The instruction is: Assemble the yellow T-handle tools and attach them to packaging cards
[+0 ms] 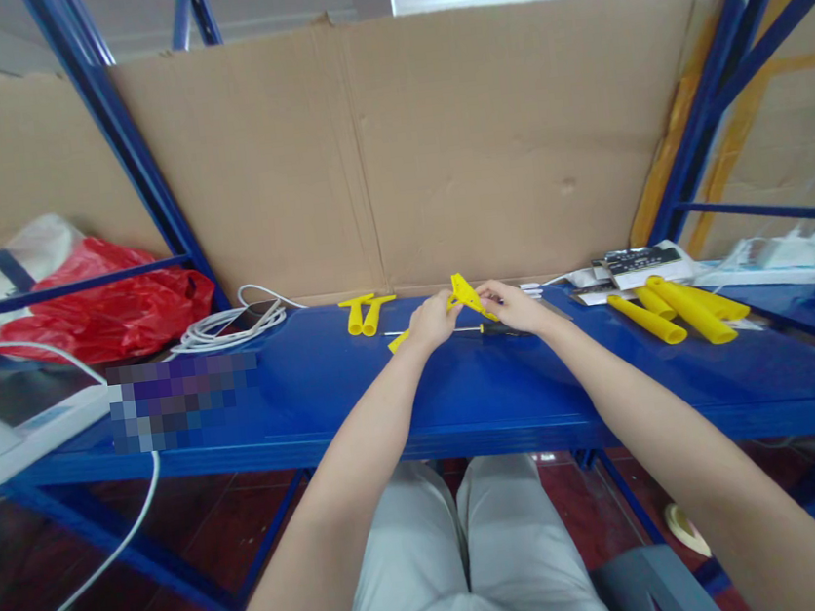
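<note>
A yellow T-shaped plastic handle (470, 295) is held just above the blue bench, between both of my hands. My left hand (430, 324) is closed around its stem; a yellow end sticks out on the left, below that hand. Fingers of my right hand (514, 305) pinch the right end of the wide head. Under the hands lies a screwdriver (497, 329) with a black and yellow grip, its thin shaft pointing left. To the left, two similar yellow T-shaped handles (372, 316) rest side by side near the cardboard.
Several yellow tubes (692, 309) lie in a pile at the right, before papers and packets (642, 266). Coiled white cable (230, 328) and a red plastic bag (113, 300) are at the left. Cardboard (492, 139) walls off the back of the blue bench (300, 396). Power strips sit at both ends.
</note>
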Demonstrator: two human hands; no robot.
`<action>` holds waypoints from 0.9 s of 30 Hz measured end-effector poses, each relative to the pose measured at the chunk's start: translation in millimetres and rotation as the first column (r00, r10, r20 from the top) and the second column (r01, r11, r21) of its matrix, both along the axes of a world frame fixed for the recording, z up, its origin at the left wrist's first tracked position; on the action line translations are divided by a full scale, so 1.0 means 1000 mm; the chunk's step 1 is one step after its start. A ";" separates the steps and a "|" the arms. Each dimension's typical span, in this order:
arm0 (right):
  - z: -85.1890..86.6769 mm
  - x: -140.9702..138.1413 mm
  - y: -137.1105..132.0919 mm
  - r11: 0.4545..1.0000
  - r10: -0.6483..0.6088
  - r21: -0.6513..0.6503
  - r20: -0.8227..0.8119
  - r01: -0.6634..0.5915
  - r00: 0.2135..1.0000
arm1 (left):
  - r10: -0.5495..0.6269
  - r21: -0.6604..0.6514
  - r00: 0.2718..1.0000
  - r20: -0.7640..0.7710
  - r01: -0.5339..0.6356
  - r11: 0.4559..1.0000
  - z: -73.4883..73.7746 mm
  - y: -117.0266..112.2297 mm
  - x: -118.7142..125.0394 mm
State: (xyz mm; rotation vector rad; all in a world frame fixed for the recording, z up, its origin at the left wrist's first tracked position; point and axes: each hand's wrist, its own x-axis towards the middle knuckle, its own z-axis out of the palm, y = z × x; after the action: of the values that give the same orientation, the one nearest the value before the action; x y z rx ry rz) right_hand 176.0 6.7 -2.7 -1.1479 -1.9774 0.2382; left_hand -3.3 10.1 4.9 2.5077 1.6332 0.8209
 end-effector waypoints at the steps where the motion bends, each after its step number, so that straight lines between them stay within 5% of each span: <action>1: -0.001 0.000 0.001 1.000 0.016 0.001 0.028 -0.016 0.999 | 0.003 -0.004 1.000 -0.007 -0.003 1.000 0.000 0.000 -0.001; 5: 0.001 0.005 0.004 0.999 -0.041 -0.004 0.111 0.042 0.993 | 0.054 -0.027 0.998 -0.026 -0.054 0.998 0.002 0.002 -0.003; 8: 0.008 0.019 0.001 0.951 -0.309 0.020 0.157 0.309 0.938 | 0.061 -0.046 0.998 -0.036 -0.062 0.997 0.003 0.001 -0.003; 11: 0.014 0.040 -0.006 0.776 -0.619 0.031 0.234 0.630 0.750 | 0.068 -0.069 0.997 -0.047 -0.071 0.995 0.003 0.000 -0.003; 14: 0.015 0.058 -0.012 0.579 -0.765 -0.034 0.320 0.814 0.558 | 0.077 -0.086 0.996 -0.052 -0.081 0.993 0.004 -0.001 -0.003; 19: 0.011 0.070 -0.015 0.422 -0.760 -0.183 0.463 0.888 0.457 | 0.065 -0.084 0.996 -0.060 -0.070 0.994 0.004 -0.002 -0.003; 27: 0.007 0.067 -0.017 0.408 -0.710 -0.310 0.484 0.859 0.512 | 0.071 -0.092 0.995 -0.068 -0.077 0.993 0.006 -0.003 -0.002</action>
State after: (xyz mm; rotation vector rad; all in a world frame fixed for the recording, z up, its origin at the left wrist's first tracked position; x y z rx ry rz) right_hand 243.3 -9.8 4.4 -2.5001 -1.3353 0.0877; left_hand -5.5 7.2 10.5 2.4480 1.7501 0.6586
